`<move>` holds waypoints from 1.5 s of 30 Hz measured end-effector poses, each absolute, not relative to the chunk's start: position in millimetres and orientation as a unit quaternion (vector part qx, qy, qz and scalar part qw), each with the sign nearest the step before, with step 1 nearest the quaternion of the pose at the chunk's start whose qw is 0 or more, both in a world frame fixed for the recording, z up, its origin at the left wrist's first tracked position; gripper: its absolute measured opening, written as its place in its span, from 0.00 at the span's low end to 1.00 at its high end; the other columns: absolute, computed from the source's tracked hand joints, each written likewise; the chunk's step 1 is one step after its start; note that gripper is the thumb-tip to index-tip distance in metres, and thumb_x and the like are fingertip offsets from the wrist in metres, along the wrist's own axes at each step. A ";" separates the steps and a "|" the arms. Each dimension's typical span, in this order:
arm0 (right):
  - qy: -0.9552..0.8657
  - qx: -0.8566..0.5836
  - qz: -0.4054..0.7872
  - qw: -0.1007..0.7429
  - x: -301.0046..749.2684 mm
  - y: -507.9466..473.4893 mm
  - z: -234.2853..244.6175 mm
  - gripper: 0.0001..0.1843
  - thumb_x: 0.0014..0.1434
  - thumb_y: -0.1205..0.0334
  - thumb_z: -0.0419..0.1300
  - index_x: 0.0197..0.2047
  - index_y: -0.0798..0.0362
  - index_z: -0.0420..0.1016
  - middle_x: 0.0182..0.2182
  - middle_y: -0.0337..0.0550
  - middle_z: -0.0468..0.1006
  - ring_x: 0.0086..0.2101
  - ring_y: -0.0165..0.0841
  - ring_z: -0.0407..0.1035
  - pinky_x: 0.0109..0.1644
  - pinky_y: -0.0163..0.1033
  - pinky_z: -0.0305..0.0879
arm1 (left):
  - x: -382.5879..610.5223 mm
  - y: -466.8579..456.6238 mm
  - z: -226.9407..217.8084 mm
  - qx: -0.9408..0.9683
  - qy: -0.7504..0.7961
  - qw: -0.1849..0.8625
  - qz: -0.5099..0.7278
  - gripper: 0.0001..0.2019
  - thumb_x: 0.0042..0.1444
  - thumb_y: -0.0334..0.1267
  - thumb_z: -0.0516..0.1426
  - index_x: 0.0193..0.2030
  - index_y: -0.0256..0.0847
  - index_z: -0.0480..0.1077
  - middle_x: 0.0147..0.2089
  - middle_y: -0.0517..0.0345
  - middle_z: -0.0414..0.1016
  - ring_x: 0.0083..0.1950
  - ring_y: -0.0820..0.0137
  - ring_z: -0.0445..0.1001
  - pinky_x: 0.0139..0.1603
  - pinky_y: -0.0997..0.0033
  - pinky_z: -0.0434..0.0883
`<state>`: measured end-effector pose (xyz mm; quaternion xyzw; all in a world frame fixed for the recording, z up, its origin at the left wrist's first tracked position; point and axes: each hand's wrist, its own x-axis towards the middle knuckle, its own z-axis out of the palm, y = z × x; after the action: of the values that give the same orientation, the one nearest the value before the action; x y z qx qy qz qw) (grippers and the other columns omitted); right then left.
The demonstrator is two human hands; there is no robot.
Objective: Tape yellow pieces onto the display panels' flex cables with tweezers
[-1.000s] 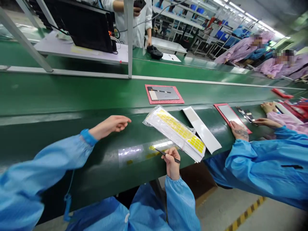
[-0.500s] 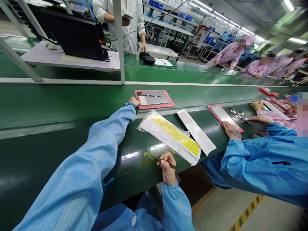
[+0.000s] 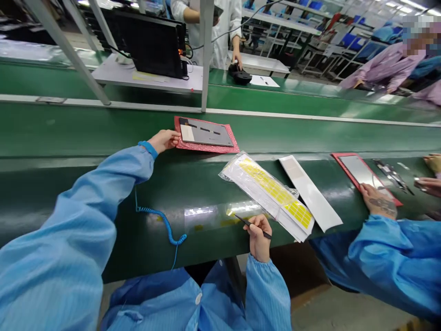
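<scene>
My left hand (image 3: 166,139) reaches across the green conveyor bench (image 3: 69,138) and grips the left edge of a red tray (image 3: 206,146) that carries a grey panel (image 3: 206,132). My right hand (image 3: 259,234) rests at the near edge of the bench, closed on black tweezers (image 3: 251,224) whose tip points left at a shiny taped strip. A plastic bag with sheets of yellow stickers (image 3: 272,193) lies just right of that hand. A white strip (image 3: 310,192) lies beside the bag.
A coiled blue wrist-strap cord (image 3: 164,223) hangs from my left sleeve. To the right a co-worker's hand (image 3: 377,203) rests on another red tray (image 3: 363,174). A black monitor (image 3: 151,43) stands on a shelf across the belt, and a person in white stands behind it.
My left hand went from hovering over the bench to the red tray's left edge and took hold of it. The right hand has stayed put with the tweezers.
</scene>
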<state>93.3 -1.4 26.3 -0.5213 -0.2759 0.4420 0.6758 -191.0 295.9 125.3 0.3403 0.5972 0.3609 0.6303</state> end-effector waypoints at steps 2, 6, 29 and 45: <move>-0.274 -0.521 0.441 0.678 93.6 -1.3 25.2 0.17 0.42 0.62 0.69 0.24 0.52 0.61 0.20 0.34 0.68 0.21 0.28 0.65 0.22 0.30 0.55 | -211.4 255.4 127.6 0.311 0.590 0.656 0.353 0.09 0.63 0.36 0.61 0.35 0.35 0.68 0.27 0.64 0.65 0.23 0.80 0.62 0.21 0.81 0.63; -0.277 -0.513 0.432 0.688 93.7 -0.4 25.5 0.16 0.43 0.63 0.67 0.26 0.52 0.61 0.20 0.33 0.67 0.20 0.25 0.64 0.22 0.28 0.54 | -220.0 158.4 116.5 0.250 0.556 0.723 0.325 0.13 0.55 0.29 0.61 0.25 0.38 0.61 0.20 0.69 0.53 0.19 0.82 0.52 0.17 0.84 0.54; -0.444 -0.545 0.490 0.516 7.3 20.1 49.1 0.07 0.46 0.68 0.64 0.25 0.52 0.69 0.22 0.33 0.71 0.22 0.26 0.65 0.26 0.31 0.61 | -186.1 -25.0 38.3 0.686 0.554 0.225 0.416 0.07 0.63 0.28 0.53 0.40 0.40 0.72 0.41 0.53 0.75 0.46 0.63 0.72 0.51 0.60 0.66; -0.477 -0.550 0.523 0.444 1.7 38.3 43.2 0.08 0.46 0.63 0.64 0.24 0.52 0.67 0.20 0.33 0.70 0.20 0.27 0.66 0.26 0.33 0.64 | -187.5 -22.4 25.6 0.724 0.563 0.136 0.374 0.08 0.61 0.23 0.55 0.41 0.40 0.71 0.44 0.52 0.75 0.49 0.61 0.72 0.52 0.58 0.68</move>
<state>1.7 38.3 43.2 -0.5498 -0.4768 0.5231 0.4437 -187.5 -22.4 25.6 0.7241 0.5634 0.3737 0.1362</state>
